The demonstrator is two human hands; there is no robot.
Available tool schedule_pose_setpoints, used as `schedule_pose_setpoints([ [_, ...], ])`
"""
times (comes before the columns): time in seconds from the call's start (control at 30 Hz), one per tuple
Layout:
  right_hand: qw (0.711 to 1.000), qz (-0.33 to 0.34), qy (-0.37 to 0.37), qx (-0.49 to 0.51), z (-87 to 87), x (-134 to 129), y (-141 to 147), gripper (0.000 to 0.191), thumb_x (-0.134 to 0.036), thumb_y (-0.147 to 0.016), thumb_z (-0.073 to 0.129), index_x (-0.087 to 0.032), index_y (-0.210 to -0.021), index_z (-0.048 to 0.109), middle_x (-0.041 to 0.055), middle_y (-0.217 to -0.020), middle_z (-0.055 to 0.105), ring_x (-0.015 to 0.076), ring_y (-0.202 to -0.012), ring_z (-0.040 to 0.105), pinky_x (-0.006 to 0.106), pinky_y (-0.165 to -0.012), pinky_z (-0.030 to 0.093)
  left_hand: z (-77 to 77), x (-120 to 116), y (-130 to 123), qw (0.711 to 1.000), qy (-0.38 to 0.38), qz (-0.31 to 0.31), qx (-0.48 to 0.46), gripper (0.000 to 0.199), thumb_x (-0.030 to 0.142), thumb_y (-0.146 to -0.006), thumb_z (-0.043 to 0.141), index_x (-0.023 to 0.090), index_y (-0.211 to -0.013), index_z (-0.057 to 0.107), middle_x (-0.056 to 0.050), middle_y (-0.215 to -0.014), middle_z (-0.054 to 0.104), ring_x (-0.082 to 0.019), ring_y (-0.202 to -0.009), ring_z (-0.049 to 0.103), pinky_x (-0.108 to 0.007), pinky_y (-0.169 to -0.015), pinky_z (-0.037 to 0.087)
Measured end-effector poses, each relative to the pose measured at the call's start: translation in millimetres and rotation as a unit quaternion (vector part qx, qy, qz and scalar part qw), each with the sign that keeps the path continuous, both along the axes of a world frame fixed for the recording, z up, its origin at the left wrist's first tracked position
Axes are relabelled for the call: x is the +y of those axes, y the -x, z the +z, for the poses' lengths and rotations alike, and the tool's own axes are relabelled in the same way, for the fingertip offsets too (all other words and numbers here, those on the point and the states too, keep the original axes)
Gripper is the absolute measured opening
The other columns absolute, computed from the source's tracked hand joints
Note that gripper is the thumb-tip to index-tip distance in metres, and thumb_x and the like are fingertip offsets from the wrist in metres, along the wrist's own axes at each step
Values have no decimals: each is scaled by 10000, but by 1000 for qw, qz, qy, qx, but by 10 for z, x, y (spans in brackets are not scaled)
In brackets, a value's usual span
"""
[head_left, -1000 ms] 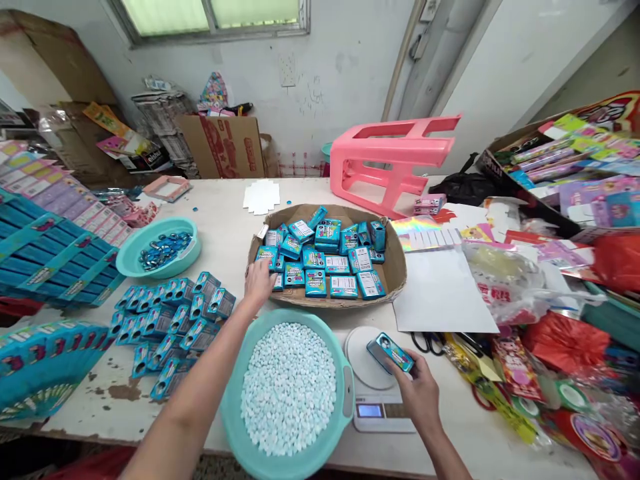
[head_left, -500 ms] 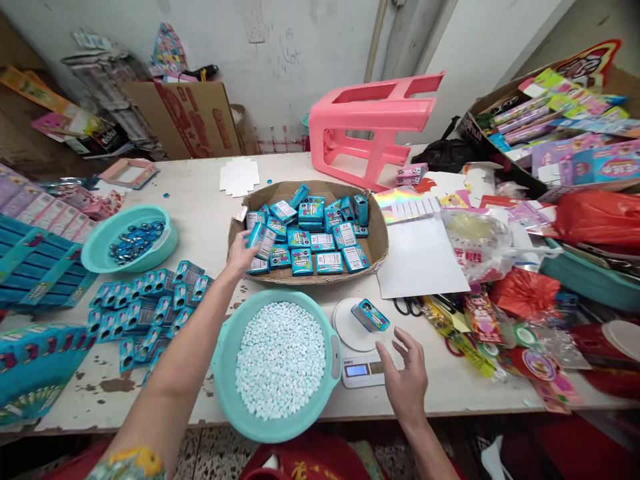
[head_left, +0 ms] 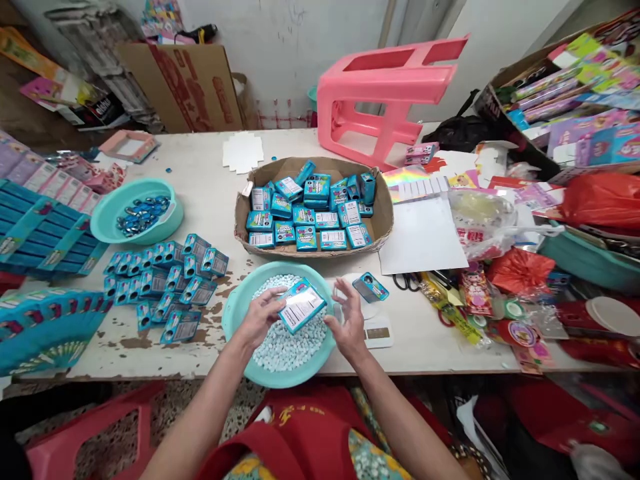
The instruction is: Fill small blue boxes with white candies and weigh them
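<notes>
Just below the middle of the frame, my left hand pinches a blue box — long side slanting up right — my right hand open, close beside it.

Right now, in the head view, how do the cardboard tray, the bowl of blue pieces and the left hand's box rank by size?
Largest to smallest, as they look:
1. Cardboard tray
2. Bowl of blue pieces
3. Box in the left hand, smallest even though held nearer the camera
</notes>
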State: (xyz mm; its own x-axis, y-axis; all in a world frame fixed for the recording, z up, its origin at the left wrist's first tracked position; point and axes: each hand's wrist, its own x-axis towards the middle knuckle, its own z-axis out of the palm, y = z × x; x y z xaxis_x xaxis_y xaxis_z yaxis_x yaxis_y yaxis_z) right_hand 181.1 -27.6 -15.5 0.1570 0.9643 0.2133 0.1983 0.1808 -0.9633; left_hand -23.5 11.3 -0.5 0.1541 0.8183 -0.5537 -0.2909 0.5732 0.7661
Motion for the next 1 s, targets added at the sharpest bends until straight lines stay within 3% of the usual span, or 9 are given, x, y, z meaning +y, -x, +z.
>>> schedule_pose_setpoints([
  [0.1, 979, 69, -53, -183, -26, -105, -5, 891, -596, -628, 731, -239, -1358, 365, 149, -1406, 386, 357, -1315, 341, 565, -1042, 334, -35, 37, 5, 996, 9, -8, 84, 358, 333, -632, 725, 174, -944, 655, 3, -680, 596, -109, -565, 548, -188, -465, 419],
  [0.2, 943, 179, -64, -274, -112, -151, 119, 677, -440, -687, 736, -273, -1290, 477, 111, -1374, 465, 343, -1311, 367, 590, -1078, 255, -34, 11, -36, 991, -8, -65, 119, 319, 394, -650, 707, 158, -859, 663, -9, -658, 568, -116, -541, 525, -179, -408, 379],
  [0.3, 966, 154, -6, -205, -186, -135, 226, 433, -303, -778, 640, -241, -1199, 556, 99, -1213, 607, 284, -1153, 544, 522, -1010, 390, -101, -75, 7, 990, -27, -88, 103, 421, 522, -729, 616, 148, -916, 663, -81, -802, 620, -158, -613, 582, -236, -489, 450],
  [0.37, 988, 88, 90, -85, -166, -118, 185, 381, -331, -767, 650, -204, -1121, 589, 93, -1068, 674, 267, -989, 630, 469, -890, 499, -232, -147, 123, 978, -62, -54, 191, 475, 558, -793, 521, 166, -1034, 637, -123, -963, 631, -215, -783, 619, -317, -668, 499],
  [0.47, 967, -10, 210, 144, -12, -156, -70, 393, -393, -719, 690, -169, -1031, 609, 88, -920, 709, 276, -830, 674, 475, -772, 552, -524, -282, 311, 865, -132, -79, 478, 470, 503, -822, 507, 171, -1145, 589, -159, -1158, 572, -307, -1099, 512, -432, -928, 397],
  [0.57, 929, -48, 223, 292, 189, -301, -441, 468, -402, -716, 670, -184, -1123, 594, 119, -1014, 694, 321, -908, 665, 549, -801, 524, -779, -460, 315, 731, -120, -179, 647, 553, 499, -817, 505, 135, -1234, 522, -211, -1213, 513, -381, -1154, 436, -518, -944, 332],
  [0.67, 918, -71, 214, 327, 305, -508, -771, 524, -494, -787, 554, -267, -1258, 529, 128, -1181, 632, 343, -1048, 614, 630, -879, 437, -900, -629, 124, 682, -80, -221, 692, 618, 594, -818, 435, 144, -1237, 500, -218, -1165, 512, -405, -1076, 472, -526, -851, 373],
  [0.83, 906, -101, 187, 365, 234, -732, -1024, 670, -739, -806, 287, -359, -1336, 443, 109, -1308, 543, 351, -1150, 546, 677, -903, 357, -1006, -687, -237, 711, -114, -216, 659, 475, 542, -812, 480, 191, -1123, 553, -152, -1069, 545, -318, -957, 554, -418, -795, 425],
  [1.0, 894, -56, 209, 393, -45, -822, -870, 656, -737, -825, 255, -344, -1282, 514, 103, -1243, 587, 328, -1082, 576, 650, -897, 370, -1114, -474, -448, 857, -122, -105, 490, 268, 453, -743, 611, 221, -876, 615, -74, -926, 630, -274, -952, 583, -359, -820, 436],
])
